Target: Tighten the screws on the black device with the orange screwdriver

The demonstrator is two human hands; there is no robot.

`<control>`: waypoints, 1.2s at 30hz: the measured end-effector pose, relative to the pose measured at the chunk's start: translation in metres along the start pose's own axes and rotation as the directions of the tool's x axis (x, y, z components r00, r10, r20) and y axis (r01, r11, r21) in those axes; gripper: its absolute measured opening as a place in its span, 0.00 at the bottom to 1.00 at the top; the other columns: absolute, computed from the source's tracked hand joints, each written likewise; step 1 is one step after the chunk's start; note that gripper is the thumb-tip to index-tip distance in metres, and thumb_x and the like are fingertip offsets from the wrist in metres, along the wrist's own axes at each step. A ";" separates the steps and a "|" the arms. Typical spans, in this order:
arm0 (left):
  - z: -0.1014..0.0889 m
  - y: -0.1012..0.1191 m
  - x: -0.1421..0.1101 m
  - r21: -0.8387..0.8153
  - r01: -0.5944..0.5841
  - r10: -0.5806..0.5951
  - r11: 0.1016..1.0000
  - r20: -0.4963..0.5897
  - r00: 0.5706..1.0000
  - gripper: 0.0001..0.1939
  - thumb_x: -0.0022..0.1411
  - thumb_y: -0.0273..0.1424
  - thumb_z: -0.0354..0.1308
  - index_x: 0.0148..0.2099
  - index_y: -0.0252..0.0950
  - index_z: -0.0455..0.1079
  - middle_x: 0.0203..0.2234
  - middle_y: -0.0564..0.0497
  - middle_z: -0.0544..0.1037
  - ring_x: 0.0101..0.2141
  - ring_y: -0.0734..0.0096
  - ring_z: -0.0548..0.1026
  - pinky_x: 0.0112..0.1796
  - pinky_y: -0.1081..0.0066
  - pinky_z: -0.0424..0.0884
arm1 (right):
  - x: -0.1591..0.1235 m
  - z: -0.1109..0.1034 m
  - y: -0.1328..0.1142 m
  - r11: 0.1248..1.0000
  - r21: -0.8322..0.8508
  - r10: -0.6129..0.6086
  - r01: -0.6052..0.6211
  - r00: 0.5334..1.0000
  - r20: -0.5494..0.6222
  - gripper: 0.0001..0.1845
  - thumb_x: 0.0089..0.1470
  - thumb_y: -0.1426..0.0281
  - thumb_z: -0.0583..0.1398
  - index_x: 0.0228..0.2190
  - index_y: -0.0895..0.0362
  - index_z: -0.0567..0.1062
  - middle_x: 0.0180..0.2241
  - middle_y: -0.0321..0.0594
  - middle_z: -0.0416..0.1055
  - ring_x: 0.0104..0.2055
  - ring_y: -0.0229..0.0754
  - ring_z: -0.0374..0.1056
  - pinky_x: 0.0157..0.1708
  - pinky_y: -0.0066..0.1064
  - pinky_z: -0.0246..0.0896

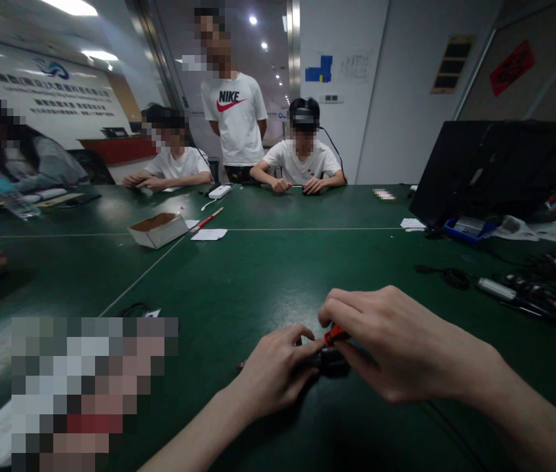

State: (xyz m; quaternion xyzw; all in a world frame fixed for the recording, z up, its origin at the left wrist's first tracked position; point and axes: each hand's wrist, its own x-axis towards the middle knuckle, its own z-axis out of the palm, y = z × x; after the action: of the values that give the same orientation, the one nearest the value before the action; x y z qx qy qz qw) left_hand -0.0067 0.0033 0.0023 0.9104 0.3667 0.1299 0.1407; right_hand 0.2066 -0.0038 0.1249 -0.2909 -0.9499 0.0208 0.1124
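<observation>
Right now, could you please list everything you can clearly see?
Table: one, green, across the view
Monitor: one, black, right
Tray: one, blue, by the monitor
Cables: several, black, right
Box: one, white, left
Pencil-like stick: one, red, beside box
Papers: several, white, mid-table
Other people: at least four, mostly white-topped, around table
Tool: one, orange, lower centre
Dark object: one, black, lower centre
Left hand: one, bare, on dark object
Right hand: one, bare, pinching tool

On the flat green table [229, 282], the open rectangular white box [160, 235] lies behind-left of the person's 2 bare hands [275, 367], the wide black monitor [489, 170] behind-right.
</observation>
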 end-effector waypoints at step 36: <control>-0.001 0.000 0.000 0.005 -0.006 0.006 1.000 0.001 1.000 0.15 0.63 0.29 0.56 0.52 0.44 0.69 0.47 0.48 0.70 0.42 0.59 0.72 0.40 0.65 0.69 | 0.001 -0.002 0.001 1.000 -0.013 0.008 -0.008 1.000 0.000 0.05 0.55 0.74 0.55 0.35 0.55 0.63 0.34 0.34 0.66 0.27 0.35 0.57 0.22 0.29 0.44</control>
State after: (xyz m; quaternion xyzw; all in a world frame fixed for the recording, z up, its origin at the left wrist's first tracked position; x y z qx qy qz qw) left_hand -0.0069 0.0028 0.0031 0.9119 0.3642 0.1291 0.1383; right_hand 0.2067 -0.0028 0.1264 -0.2952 -0.9489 0.0151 0.1102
